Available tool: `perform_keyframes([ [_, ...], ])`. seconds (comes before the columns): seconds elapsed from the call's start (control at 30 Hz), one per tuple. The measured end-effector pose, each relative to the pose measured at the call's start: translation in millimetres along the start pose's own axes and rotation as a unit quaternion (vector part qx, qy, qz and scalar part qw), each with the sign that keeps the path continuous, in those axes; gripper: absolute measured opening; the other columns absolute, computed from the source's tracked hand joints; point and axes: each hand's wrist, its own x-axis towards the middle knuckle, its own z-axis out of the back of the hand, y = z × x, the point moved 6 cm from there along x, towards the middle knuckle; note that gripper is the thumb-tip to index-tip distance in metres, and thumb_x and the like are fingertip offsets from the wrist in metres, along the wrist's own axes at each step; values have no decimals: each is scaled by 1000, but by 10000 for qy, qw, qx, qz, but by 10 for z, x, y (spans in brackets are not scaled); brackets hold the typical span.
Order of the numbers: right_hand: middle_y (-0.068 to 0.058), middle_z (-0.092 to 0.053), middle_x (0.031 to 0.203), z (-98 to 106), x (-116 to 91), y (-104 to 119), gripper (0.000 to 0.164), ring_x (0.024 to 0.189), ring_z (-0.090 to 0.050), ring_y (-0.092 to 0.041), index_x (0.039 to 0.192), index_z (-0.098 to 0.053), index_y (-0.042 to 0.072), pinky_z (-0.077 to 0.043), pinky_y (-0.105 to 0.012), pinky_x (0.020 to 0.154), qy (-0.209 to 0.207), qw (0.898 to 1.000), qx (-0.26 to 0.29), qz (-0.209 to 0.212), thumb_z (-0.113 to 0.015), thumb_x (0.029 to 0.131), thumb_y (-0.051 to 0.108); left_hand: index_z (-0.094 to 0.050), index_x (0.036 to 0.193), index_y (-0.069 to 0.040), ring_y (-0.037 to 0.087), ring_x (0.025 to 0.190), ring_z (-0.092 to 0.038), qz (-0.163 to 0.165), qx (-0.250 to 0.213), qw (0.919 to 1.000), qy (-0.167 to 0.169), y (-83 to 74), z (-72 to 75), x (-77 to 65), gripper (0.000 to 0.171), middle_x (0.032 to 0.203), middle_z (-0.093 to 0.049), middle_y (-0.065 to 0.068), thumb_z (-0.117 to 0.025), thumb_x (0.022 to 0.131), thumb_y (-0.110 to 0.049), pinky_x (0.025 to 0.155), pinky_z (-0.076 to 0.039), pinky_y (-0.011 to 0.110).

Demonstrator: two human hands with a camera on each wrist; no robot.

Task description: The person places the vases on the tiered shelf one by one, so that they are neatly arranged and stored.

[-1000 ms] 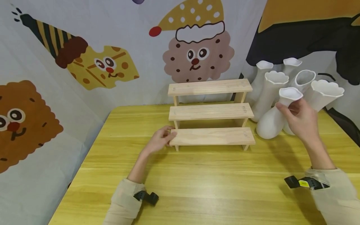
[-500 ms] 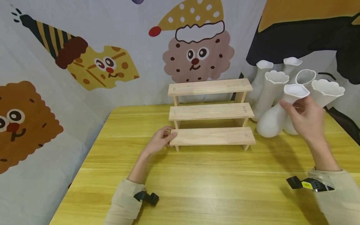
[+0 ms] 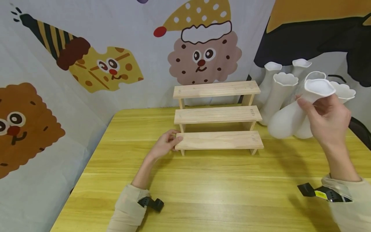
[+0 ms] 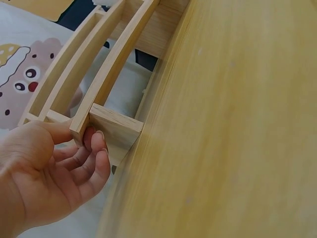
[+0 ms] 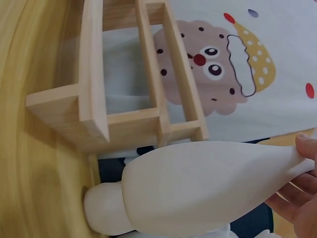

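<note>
My right hand [image 3: 330, 124] grips a white vase [image 3: 290, 117] by its narrow neck, just under the wavy rim. The vase leans, its round base pointing down and left, and looks raised off the table. In the right wrist view the vase's smooth body [image 5: 198, 186] stretches across the lower part. A three-step wooden stand [image 3: 217, 115] stands at the table's middle back. At the left end of its lowest board, my left hand [image 3: 163, 144] pinches the edge, thumb on top; the left wrist view shows fingers curled beneath the board [image 4: 101, 91].
Several other white vases stand close together at the back right, among them a tall scalloped one [image 3: 281, 96] beside the stand. The yellow wood-grain table [image 3: 203, 187] meets a cloth backdrop [image 3: 145, 25] printed with cartoon figures.
My right hand has moved right and slightly toward me, lifting the held vase and tilting it further. The left hand and the stand have stayed in place.
</note>
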Motion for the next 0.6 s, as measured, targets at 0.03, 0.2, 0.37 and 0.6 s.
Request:
perform_keyframes([
  [0.03,12,-69,121,8,-6,28,37,96,-56,14,132,-66,23,-48,-15,97,-4,10000,42,38,-72,96,21,-43,141,12,21,66,-50,9,-16,10000,-12,16,0,6,45,70,-48,6,-55,106,-13,79,-56,60],
  [0.2,15,-70,116,31,-42,145,36,95,-59,9,131,-66,22,-49,-14,93,33,9995,294,129,-72,95,17,-44,140,12,19,66,-50,-13,-41,10000,-55,34,-2,17,44,70,-46,5,-56,106,-12,76,-56,57],
  [0.37,13,-70,118,20,-88,250,39,98,-60,6,133,-65,21,-49,-16,96,177,9989,430,49,-73,95,16,-43,140,13,19,66,-48,20,-70,10000,-31,-33,-9,-11,43,70,-46,5,-56,105,-10,80,-56,60],
  [0.6,14,-69,114,-61,-153,391,42,100,-62,2,134,-64,17,-51,-17,94,427,9967,691,71,-74,93,10,-44,139,12,18,66,-47,33,-83,9999,-50,-6,-11,-2,43,70,-44,3,-56,106,-11,80,-57,57],
])
